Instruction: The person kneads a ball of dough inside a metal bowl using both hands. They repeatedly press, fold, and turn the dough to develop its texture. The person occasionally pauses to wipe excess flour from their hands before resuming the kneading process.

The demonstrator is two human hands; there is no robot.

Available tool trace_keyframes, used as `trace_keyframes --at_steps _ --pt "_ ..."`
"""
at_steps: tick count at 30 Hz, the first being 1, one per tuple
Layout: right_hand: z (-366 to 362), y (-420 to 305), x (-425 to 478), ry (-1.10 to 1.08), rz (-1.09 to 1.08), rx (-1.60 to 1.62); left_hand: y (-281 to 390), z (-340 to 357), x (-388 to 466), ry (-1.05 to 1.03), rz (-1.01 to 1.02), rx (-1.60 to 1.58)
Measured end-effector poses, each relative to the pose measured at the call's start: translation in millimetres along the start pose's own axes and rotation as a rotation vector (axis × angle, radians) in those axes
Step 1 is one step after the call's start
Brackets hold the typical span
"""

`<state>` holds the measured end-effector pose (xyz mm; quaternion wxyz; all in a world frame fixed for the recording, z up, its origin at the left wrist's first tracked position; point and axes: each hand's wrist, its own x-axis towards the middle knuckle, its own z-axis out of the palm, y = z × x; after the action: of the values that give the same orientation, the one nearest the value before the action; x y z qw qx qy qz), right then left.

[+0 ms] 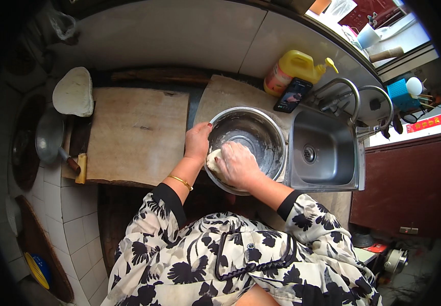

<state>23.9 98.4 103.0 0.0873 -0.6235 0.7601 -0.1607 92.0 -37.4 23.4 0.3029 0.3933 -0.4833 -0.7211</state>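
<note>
A round metal basin (270, 126) stands before me, its inner wall smeared with floury residue. My left hand (197, 141) grips the basin's left rim, thumb on the edge. Down inside, a lump of pale dough (213, 160) lies against the near left wall. My right hand (239, 162), dusted white, presses on that dough with curled fingers. The hand covers much of the lump, so its full shape is hidden.
Right of the basin is a stainless steel sink (320, 149) with a curved faucet (352, 90). Behind stand a yellow pump jug (289, 70) and a propped phone (293, 95). A wooden board (140, 134) lies left, near a metal ladle (50, 135) and a cleaver's yellow handle (81, 168).
</note>
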Motion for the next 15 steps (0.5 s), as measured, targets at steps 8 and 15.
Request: trace_keyframes --at_steps 8,15 --pt "37.0 10.2 39.1 0.111 0.069 -0.082 3.5 1.1 -12.2 0.003 -0.036 -0.025" --pt "50.3 31.7 63.2 0.144 0.087 -0.063 5.0 -2.6 -12.7 -0.002 0.037 0.128"
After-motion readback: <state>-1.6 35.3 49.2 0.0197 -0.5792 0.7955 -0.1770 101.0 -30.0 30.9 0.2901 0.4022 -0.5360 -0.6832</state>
